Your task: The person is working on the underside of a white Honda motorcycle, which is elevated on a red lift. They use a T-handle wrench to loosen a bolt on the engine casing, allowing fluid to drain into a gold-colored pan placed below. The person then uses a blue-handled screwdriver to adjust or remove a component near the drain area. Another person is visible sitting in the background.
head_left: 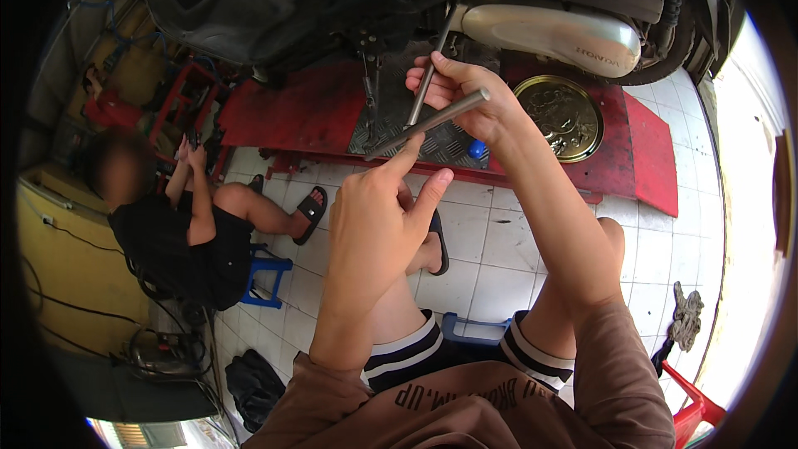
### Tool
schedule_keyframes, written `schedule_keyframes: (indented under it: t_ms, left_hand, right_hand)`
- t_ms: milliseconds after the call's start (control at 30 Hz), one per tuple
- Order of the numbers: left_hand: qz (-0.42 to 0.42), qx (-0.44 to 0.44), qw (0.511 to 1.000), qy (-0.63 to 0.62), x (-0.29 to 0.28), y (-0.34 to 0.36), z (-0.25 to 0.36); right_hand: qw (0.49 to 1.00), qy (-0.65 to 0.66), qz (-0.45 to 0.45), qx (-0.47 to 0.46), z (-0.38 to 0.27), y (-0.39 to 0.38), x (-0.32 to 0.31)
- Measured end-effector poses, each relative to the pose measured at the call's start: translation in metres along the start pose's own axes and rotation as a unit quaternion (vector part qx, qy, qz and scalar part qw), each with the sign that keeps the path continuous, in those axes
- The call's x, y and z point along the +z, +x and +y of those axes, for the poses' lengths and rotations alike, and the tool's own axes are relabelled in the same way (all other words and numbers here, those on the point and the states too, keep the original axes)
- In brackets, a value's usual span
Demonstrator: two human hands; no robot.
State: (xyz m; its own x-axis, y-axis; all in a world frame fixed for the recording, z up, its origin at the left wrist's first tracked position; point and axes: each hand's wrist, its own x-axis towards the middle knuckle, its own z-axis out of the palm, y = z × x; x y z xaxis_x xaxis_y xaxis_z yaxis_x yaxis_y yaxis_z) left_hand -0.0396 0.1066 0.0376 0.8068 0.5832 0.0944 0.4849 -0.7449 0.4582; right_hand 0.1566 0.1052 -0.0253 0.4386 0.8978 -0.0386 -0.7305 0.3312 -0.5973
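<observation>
My left hand (370, 220), fingers apart, touches the T-bar (445, 116), probably for leverage; whether my right hand (475, 81) clamps, I can't tell.

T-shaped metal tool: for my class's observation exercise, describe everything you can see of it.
The T-shaped metal tool looks like plain grey steel. Its round crossbar slants, right end higher in the picture; its slim shaft runs up toward the motorbike, where the far tip is hard to make out. The right hand is loosely around the shaft, thumb alongside; the left hand has its index fingertip at the crossbar, apparently touching.
</observation>
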Motion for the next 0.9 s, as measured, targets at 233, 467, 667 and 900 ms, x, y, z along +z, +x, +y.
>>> schedule_keyframes:
  t_ms: [233,467,667,900]
  left_hand:
    - [0.165,0.063,0.968,-0.176,0.014,0.007,0.007]
    - [-0.022,0.004,0.999,-0.037,0.005,0.004,0.005]
    - [0.051,0.129,0.989,-0.053,0.008,0.003,0.0]
    - [0.076,0.053,0.993,-0.076,0.008,0.003,0.013]
  right_hand:
    - [1.0,0.007,-0.02,-0.022,0.0,0.003,0.002]
    - [0.999,0.031,-0.011,-0.03,-0.006,0.008,-0.002]
    - [0.999,0.021,0.002,-0.027,-0.011,0.009,-0.005]
    - [0.999,0.027,-0.001,-0.024,-0.005,0.013,-0.005]
